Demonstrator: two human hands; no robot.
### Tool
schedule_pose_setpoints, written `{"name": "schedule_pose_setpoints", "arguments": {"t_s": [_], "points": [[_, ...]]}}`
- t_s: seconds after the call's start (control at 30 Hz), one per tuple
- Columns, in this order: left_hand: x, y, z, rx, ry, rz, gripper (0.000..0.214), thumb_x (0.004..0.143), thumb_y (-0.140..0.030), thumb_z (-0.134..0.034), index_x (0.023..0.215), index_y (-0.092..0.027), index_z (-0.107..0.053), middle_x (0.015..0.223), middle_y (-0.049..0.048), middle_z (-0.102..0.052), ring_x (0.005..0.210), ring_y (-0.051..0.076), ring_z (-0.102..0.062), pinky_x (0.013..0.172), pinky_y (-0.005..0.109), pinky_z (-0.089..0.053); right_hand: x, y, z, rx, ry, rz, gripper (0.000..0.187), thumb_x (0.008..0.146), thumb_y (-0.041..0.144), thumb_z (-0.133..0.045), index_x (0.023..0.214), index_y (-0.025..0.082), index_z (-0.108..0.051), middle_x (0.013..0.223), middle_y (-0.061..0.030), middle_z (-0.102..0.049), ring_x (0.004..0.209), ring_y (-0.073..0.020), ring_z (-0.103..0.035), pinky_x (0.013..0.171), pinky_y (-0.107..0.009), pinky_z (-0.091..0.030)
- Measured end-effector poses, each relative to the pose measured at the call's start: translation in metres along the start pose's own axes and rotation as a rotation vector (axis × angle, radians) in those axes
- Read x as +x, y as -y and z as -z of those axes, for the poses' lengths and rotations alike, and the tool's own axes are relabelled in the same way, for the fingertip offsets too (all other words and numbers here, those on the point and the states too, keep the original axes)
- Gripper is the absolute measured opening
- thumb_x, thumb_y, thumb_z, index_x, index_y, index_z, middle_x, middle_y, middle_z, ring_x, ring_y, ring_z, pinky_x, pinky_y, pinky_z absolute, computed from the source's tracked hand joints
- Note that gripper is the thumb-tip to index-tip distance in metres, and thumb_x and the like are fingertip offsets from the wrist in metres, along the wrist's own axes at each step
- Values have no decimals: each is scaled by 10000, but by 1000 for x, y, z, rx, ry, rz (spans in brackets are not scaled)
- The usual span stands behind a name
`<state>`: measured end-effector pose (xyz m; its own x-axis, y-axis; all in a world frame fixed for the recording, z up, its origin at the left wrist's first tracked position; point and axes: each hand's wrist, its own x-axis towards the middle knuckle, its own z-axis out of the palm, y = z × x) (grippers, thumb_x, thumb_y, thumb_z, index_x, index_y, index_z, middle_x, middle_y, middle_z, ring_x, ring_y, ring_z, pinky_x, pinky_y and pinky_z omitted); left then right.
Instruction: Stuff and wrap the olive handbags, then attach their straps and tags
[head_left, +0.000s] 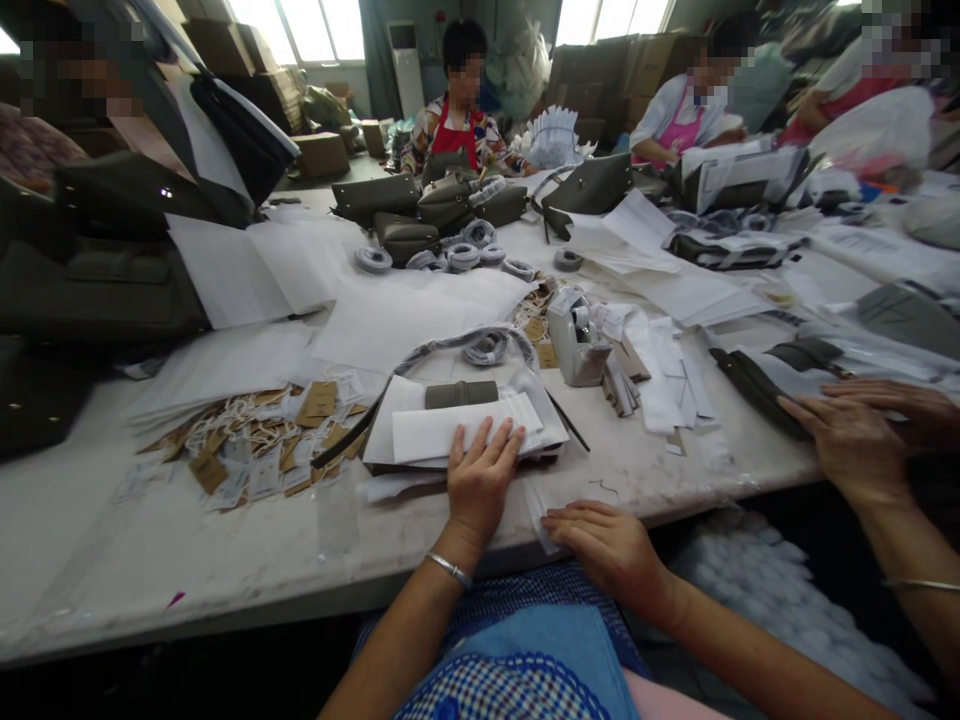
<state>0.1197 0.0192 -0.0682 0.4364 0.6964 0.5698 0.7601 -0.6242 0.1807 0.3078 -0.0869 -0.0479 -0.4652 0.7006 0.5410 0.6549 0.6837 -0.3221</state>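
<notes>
A grey-green handbag [460,394] lies in front of me, partly covered by white foam sheets, with its wrapped handle [450,338] arching behind. My left hand [484,472] rests flat with fingers spread on the folded white foam strip [457,430] across the bag. Nearer the table edge, the fingers of my right hand [611,548] are pressed together at a clear plastic strip [538,512]; its lower end is hidden by the fingertips. A coiled, wrapped strap [485,348] sits inside the handle's arch.
Brown and white hang tags [262,445] are heaped at left. A tape dispenser [581,340] stands behind the bag, right of it. White foam sheets [420,310] and several coiled straps [463,257] lie farther back. At right, a co-worker's hands [862,440] touch another bag [765,385].
</notes>
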Motion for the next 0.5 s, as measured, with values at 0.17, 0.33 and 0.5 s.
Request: {"name": "schedule_pose_setpoints", "arguments": {"t_s": [0.17,0.33,0.5], "points": [[0,0,-2,-1,17,1,408,971,-300,-565,1376,-341,-548,1365,9,-611,1337,232,-518,1225,521,-217,-1,8,7,13,-10,-25,275,954,43,-405,1000,191,-633,986,-67,-774,937,-173,-738,860,-314,-590],[-1,1,-4,0,30,2,402,981,-317,-547,1382,-352,-538,1389,2,-591,1357,227,-495,1225,527,-209,0,17,12,3,-19,-48,258,945,46,-430,1008,194,-632,976,-52,-775,928,-171,-740,859,-303,-584],[-2,1,-5,-11,38,4,415,985,-304,-541,1397,-347,-521,1399,4,-583,1362,229,-490,1224,534,-210,9,19,24,18,-15,-61,245,943,35,-451,1000,195,-627,970,-38,-775,925,-166,-739,876,-295,-565]]}}
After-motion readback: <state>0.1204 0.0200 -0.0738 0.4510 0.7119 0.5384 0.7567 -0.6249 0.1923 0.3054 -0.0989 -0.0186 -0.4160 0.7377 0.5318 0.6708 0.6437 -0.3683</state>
